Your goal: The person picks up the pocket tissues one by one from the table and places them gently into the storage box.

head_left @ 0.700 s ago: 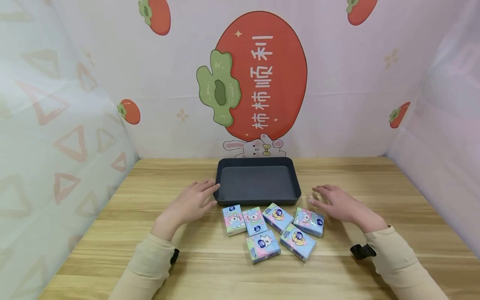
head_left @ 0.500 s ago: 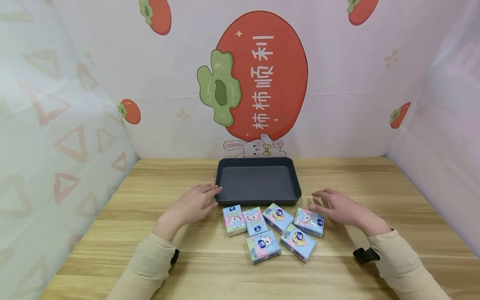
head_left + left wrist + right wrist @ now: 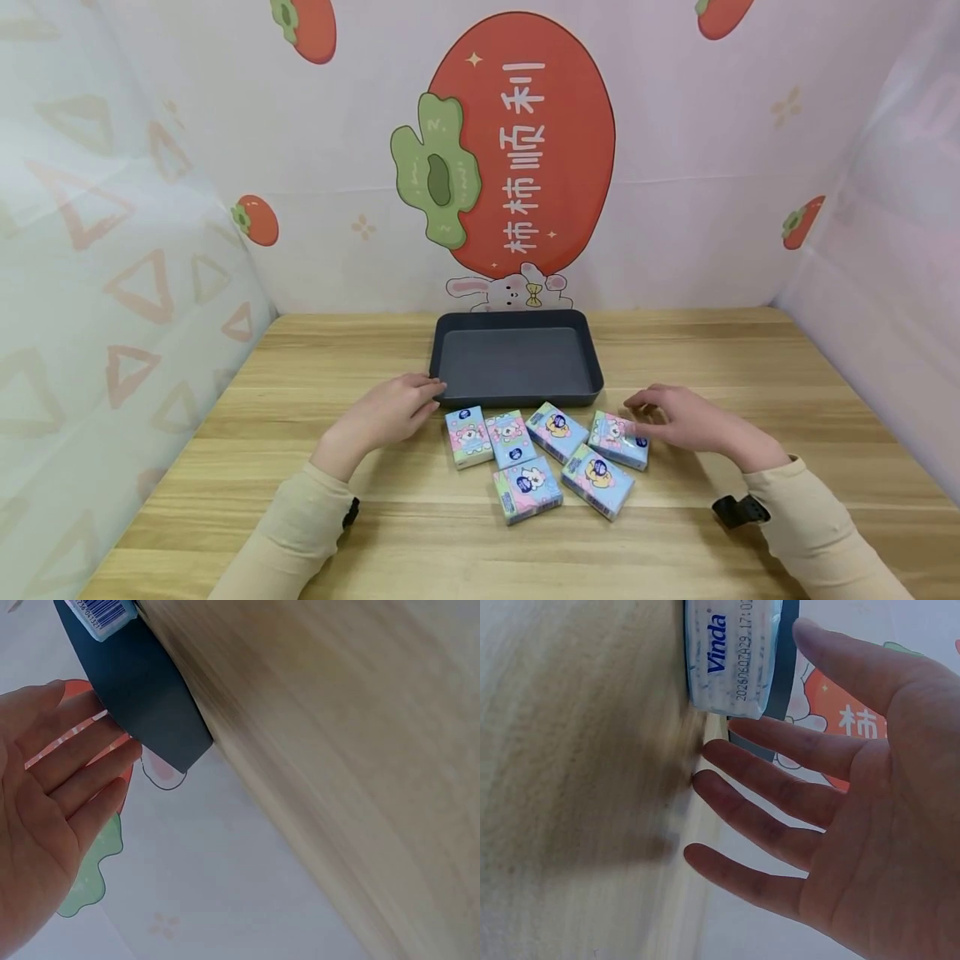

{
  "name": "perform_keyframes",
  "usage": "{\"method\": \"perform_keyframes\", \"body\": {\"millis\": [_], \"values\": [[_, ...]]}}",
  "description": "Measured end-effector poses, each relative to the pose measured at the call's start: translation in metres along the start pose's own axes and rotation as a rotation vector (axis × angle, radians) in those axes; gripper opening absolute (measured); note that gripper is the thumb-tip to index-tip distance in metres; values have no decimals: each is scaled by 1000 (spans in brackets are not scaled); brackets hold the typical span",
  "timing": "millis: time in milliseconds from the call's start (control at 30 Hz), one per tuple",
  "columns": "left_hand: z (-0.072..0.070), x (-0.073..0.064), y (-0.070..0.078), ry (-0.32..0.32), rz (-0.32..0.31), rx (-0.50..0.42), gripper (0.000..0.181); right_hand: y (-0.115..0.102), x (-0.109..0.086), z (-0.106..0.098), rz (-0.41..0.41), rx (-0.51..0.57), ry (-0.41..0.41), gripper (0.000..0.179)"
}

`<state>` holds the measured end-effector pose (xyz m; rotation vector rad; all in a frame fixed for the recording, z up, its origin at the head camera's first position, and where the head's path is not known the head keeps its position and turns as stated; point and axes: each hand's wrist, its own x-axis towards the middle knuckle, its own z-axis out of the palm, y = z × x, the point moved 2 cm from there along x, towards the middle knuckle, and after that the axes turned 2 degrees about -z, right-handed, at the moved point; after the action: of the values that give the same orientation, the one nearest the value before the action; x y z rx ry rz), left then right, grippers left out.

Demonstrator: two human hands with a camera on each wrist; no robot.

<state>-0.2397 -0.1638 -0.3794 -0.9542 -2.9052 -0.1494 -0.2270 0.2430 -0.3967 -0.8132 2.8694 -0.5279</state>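
Observation:
My left hand (image 3: 390, 410) is at the dark tray's (image 3: 596, 367) front left corner, its extended fingertips right at the rim; in the left wrist view those fingers (image 3: 86, 754) overlap the tray's outer side. My right hand (image 3: 682, 421) hovers beside the rightmost pocket tissue pack (image 3: 617, 439), thumb over its right end in the head view and fingers spread loosely behind it. In the right wrist view the end of a tissue pack (image 3: 731, 656), printed Vinda, sits between thumb and forefinger without being pinched. Several tissue packs (image 3: 468, 436) lie loosely in front of the tray.
The wooden table (image 3: 345, 317) reaches back to a white printed cloth (image 3: 322, 125) with a large persimmon picture. Cloth walls (image 3: 120, 275) stand on both sides. A dark wristband (image 3: 740, 511) shows at my right cuff.
My right hand has lowered and moved in toward the rightmost tissue pack, its thumb now over the pack's end. My left hand has edged slightly right against the tray. The packs stay in place.

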Motion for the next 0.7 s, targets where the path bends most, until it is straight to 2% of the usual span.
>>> {"method": "perform_keyframes", "body": {"millis": [433,700], "values": [[2,0,0,12,23,53,28,-5,-1,-3,-32,62,-111,46],[2,0,2,25,36,70,26,-7,1,-2,8,104,-163,40]]}}
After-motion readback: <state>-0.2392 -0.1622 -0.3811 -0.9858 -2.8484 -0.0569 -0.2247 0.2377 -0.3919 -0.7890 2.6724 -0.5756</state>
